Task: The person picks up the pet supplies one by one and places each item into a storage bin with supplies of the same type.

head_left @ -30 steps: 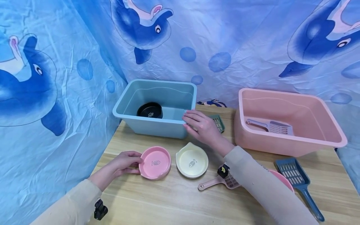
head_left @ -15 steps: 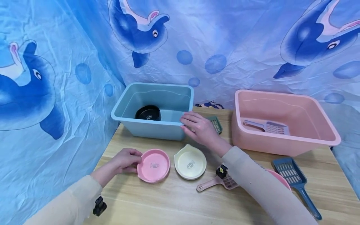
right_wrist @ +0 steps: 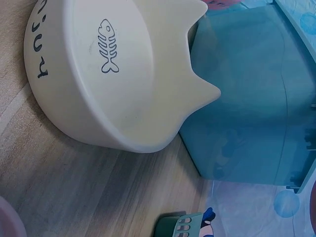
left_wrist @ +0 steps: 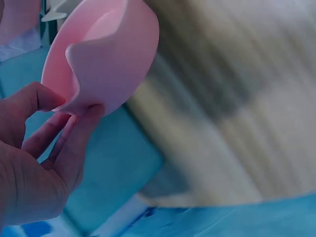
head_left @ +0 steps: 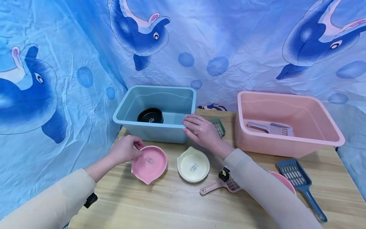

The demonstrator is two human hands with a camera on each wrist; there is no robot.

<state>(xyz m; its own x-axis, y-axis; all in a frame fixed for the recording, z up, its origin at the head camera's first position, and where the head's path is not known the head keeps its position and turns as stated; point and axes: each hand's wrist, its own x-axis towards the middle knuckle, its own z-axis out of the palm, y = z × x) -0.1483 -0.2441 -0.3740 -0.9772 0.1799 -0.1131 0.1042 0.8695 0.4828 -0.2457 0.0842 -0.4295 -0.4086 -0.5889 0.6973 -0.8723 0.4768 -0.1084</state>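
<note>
My left hand (head_left: 127, 149) pinches the rim of a pink cat-eared pet bowl (head_left: 152, 165) with a fish-bone print, thumb on the inner side. In the left wrist view the pink bowl (left_wrist: 113, 64) is tilted and held above the table. My right hand (head_left: 201, 130) holds the front right corner of the blue litter box (head_left: 160, 132), its fingers over the rim. Inside that box leans a black bowl (head_left: 150, 115) with a paw print. A cream cat-eared bowl (head_left: 193, 165) rests on the table between my hands; the right wrist view shows its lettered side.
A pink litter box (head_left: 286, 146) at the right holds a lilac scoop (head_left: 278, 129). A green scoop (head_left: 218, 126) lies behind my right hand. Nearer are a pink scoop (head_left: 213, 187), a partly hidden pink bowl (head_left: 284, 181) and a dark blue scoop (head_left: 306, 187). A dolphin-print curtain (head_left: 243, 38) hangs behind.
My left hand has shifted its hold to the rim's upper left, lifting the pink bowl and tilting it leftward. The right hand has stayed at the blue litter box's corner.
</note>
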